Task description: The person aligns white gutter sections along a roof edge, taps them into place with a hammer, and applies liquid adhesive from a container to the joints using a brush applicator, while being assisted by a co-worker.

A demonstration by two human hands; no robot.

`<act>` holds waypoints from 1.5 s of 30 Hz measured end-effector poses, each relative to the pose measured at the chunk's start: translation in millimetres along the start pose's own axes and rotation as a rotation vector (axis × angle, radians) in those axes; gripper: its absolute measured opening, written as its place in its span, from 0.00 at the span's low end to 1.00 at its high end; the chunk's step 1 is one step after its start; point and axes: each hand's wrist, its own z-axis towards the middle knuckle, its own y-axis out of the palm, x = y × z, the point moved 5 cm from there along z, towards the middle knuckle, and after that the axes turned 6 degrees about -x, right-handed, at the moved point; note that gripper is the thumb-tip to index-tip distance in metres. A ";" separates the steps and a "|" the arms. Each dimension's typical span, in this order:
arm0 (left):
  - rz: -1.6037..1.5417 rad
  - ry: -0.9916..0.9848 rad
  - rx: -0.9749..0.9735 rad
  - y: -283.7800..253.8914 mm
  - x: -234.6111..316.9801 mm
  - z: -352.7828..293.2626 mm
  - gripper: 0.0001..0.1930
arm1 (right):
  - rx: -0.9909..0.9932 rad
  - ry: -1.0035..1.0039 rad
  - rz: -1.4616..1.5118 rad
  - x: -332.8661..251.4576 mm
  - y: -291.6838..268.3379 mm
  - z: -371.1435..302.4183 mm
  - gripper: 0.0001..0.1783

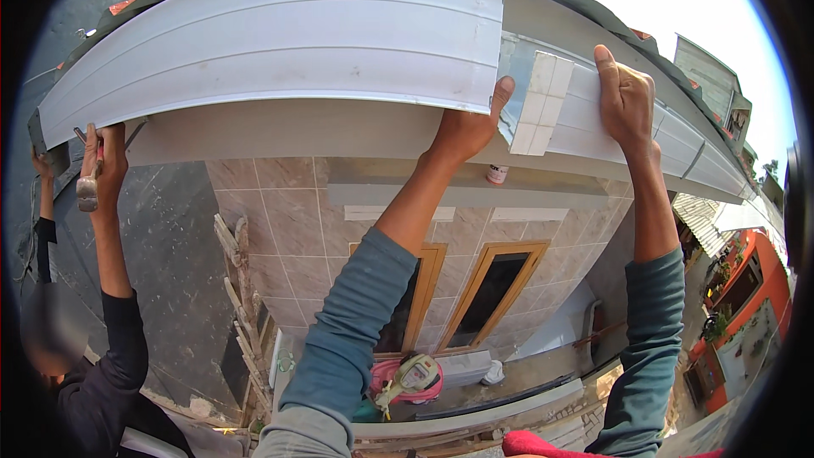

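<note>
A long white ribbed gutter section (pixel 322 42) runs along the eave from the left and ends in the middle. My left hand (pixel 471 127) grips its lower corner at that end, thumb up and fingers partly hidden behind it. A second white gutter section (pixel 585 102) continues to the right. Around its upper part my right hand (pixel 629 102) is closed, thumb raised, the fingers folded in. Between my hands, a white strip marked with grid lines (pixel 541 102) and a bare metal patch (pixel 512 76) show at the gap between the sections.
At the left, a co-worker's hand (pixel 108 161) holds a hammer (pixel 87 192) by the gutter's far end. A small white can (pixel 498 174) stands on the ledge below. Wooden window frames (pixel 496 293), stacked timber (pixel 246 297) and a power tool (pixel 415 377) lie lower down.
</note>
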 end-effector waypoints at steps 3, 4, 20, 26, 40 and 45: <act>0.045 0.103 -0.016 -4.7 -4.8 1.1 0.34 | -0.021 -0.008 0.016 1.6 6.2 2.3 0.38; 0.047 0.157 0.019 -7.0 -1.6 2.4 0.32 | -0.025 -0.017 0.013 3.5 6.4 3.1 0.38; 0.156 -0.158 -0.031 -34.7 7.6 45.8 0.13 | -1.001 -0.117 -0.260 25.8 56.3 76.9 0.22; 0.144 -0.147 -0.048 -32.7 -7.1 53.7 0.13 | -1.097 -0.159 -0.336 1.9 82.8 74.7 0.16; 0.283 -0.232 -0.017 -25.2 14.8 58.4 0.16 | -1.028 -0.215 -0.198 -5.5 80.9 67.5 0.06; 0.324 -0.272 -0.117 -24.8 7.5 63.5 0.09 | -1.057 -0.217 -0.218 -13.7 80.5 68.3 0.08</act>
